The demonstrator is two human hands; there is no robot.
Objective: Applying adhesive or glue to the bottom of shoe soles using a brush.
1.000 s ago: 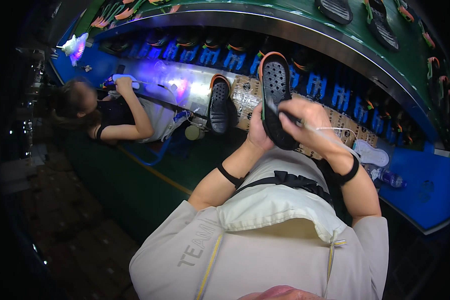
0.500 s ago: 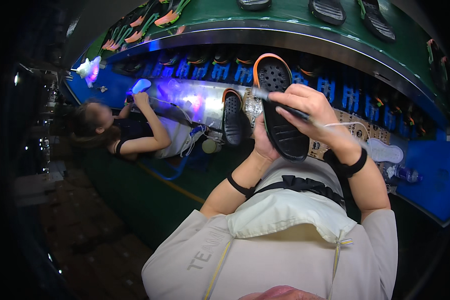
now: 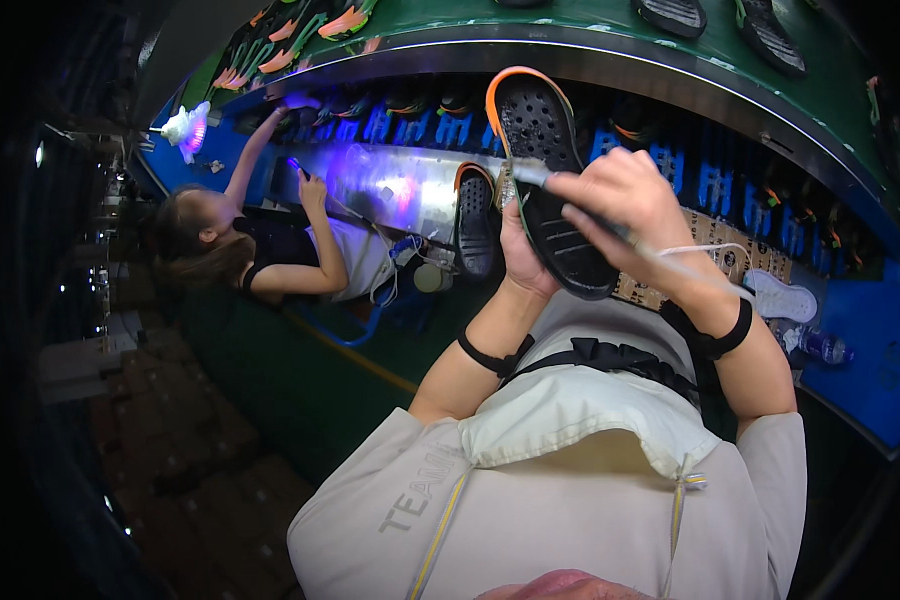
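A black shoe sole [image 3: 573, 262] with an orange rim at its far end and a pattern of holes is held up before me, its inner face toward me. My left hand [image 3: 526, 258] grips it from below along its left edge. Closed round a slim, black-handled brush [image 3: 532, 171], my right hand [image 3: 625, 205] is over the sole's right side. The brush's pale tip lies across the sole's middle, near the left edge; motion blurs both brush and fingers. A thin pale tube trails from the brush past my right wrist. Another black-and-orange sole [image 3: 475, 235] stands just left of my left hand.
A green conveyor [image 3: 570, 28] carrying soles runs above blue racks [image 3: 450, 130]. At left a co-worker [image 3: 285, 240] reaches toward the racks, near a white jar [image 3: 431, 278]. On the right lie patterned cardboard [image 3: 760, 241], a white sole-shaped piece [image 3: 782, 297] and a bottle [image 3: 825, 346].
The held sole has shifted slightly up and left. My right hand has moved the brush a little right along it. The co-worker has stretched one arm up toward the racks.
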